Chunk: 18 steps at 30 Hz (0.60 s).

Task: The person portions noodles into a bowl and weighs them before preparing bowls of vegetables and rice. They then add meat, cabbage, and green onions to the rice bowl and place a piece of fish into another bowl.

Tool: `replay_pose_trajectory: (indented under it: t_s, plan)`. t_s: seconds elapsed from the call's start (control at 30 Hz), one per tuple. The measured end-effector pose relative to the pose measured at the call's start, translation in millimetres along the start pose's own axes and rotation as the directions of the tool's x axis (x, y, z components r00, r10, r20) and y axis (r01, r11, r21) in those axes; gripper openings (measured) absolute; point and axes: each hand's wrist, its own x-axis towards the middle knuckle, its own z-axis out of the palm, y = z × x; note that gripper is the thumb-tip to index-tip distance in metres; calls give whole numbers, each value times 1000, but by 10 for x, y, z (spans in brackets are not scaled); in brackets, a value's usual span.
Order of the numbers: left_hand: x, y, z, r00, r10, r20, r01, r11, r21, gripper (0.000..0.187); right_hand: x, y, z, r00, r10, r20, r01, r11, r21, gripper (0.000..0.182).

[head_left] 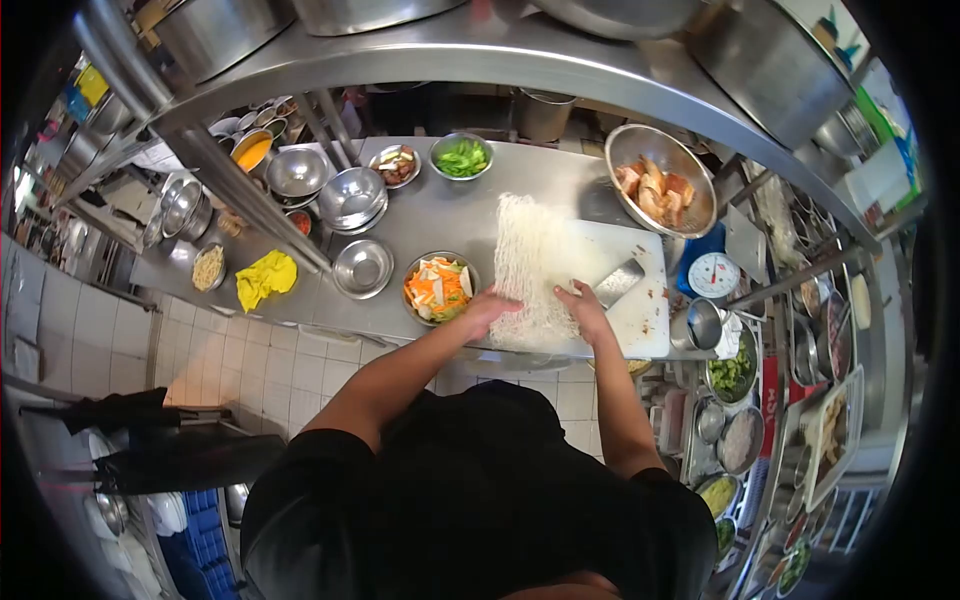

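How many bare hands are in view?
2: the left hand at the left side of the thin white noodles, the right hand at their right side, near the metal blade.

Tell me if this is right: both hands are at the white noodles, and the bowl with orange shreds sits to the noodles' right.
Not quite: the bowl with orange shreds sits to the left of the white noodles, as the head view shows. The left hand and right hand are both at the noodles.
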Motion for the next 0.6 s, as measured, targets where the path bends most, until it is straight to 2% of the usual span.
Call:
replay_pose_trajectory:
  t_s: [0.03,0.07,0.1,0.13,0.17,0.2,0.23,0.3,0.33,0.37,0.4,0.5,0.6]
  plan:
    - [-57,94,-9,1000,15,15,-15,1000,7,57,88,-18,36,988,15,152,-36,990,136,49]
    - [-225,222,25,992,115,51,-117,991,57,45,170,14,44,954,13,299,-96,959,265,48]
    - [-342,386,18,991,131,-7,-121,935,332,37,219,30,86,901,-9,434,-174,908,380,47]
    - [-430,582,-34,986,158,-54,-97,805,585,30,155,-47,196,939,-41,343,-105,912,396,42]
    - [-488,702,-134,977,196,-83,-54,607,793,26,185,-45,254,946,-36,323,-92,924,371,39]
    - [-588,681,-304,819,566,-97,-251,504,827,28,213,-18,258,955,-29,296,-78,935,345,37]
    - [-711,625,-504,529,844,-84,-397,334,855,34,226,18,234,964,-22,264,-65,946,317,35]
    - [-826,585,-982,411,881,-232,3,254,967,32,334,148,225,983,-55,175,-2,950,313,33]
    - [-828,562,-1122,569,692,-445,27,525,851,32,368,214,237,989,-70,132,26,951,309,31]
    - [-834,511,-1243,694,419,-585,110,742,661,33,369,246,253,992,-56,111,18,948,318,31]
    - [-822,432,-1365,766,98,-635,238,874,423,35,385,260,278,995,-43,93,10,945,327,30]
    - [-663,208,-1703,858,20,-513,73,984,162,35,540,333,448,996,-79,40,66,964,258,28]
    - [-756,179,-1866,868,71,-491,14,986,168,23,595,426,640,994,-102,41,97,989,114,25]
